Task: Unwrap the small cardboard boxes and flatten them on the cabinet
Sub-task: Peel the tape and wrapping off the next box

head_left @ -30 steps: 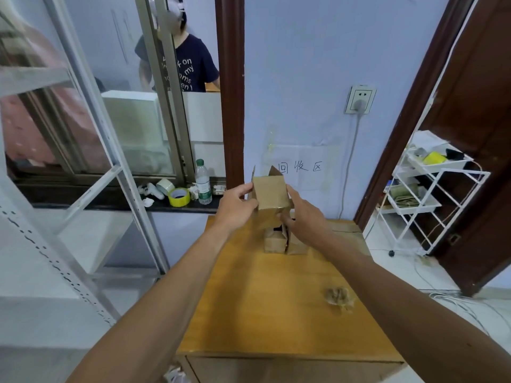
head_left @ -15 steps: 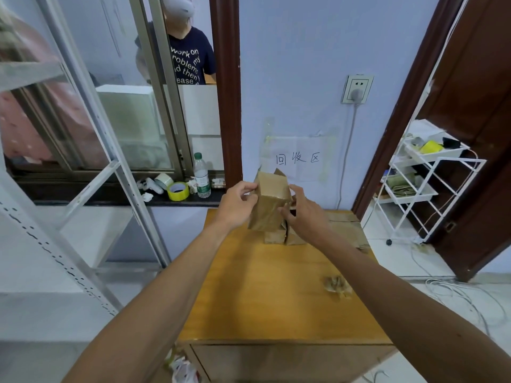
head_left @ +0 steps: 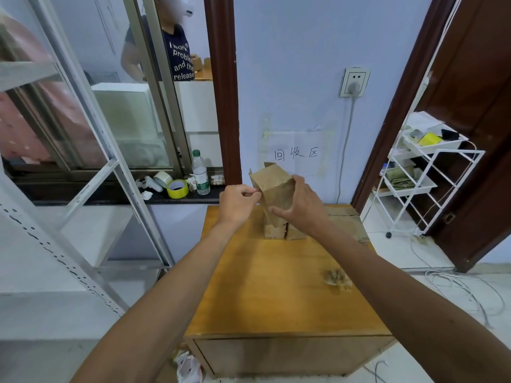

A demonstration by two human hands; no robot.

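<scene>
1. My right hand [head_left: 301, 205] gripped the box [head_left: 273, 186] from its right side, with the thumb across the front face and the fingers curled over the top corner. The box was tilted in the air above the back part of the cabinet [head_left: 262, 294].
2. My left hand [head_left: 237, 203] was clenched in a pinch at the left edge of the box. I could not make out whether a strip of tape or the cardboard itself was between the thumb and finger.
3. The far end of the box had flaps standing open, but its inside was turned away from me. The front face looked glossy.
4. Two other boxes [head_left: 273, 230] stood side by side on the cabinet, just under the held one. My right hand and the box covered their upper parts.
5. Flat cardboard [head_left: 345, 219] lay at the back right corner of the cabinet, partly hidden behind my right wrist.
6. A small crumpled wad [head_left: 337, 279] lay near the right edge, well apart from the boxes. Its material was hard to tell.
7. On the window sill stood a bottle [head_left: 200, 175] beside a yellow tape roll [head_left: 177, 188].
8. Both my forearms were cut off by the lower edge of the view.
</scene>
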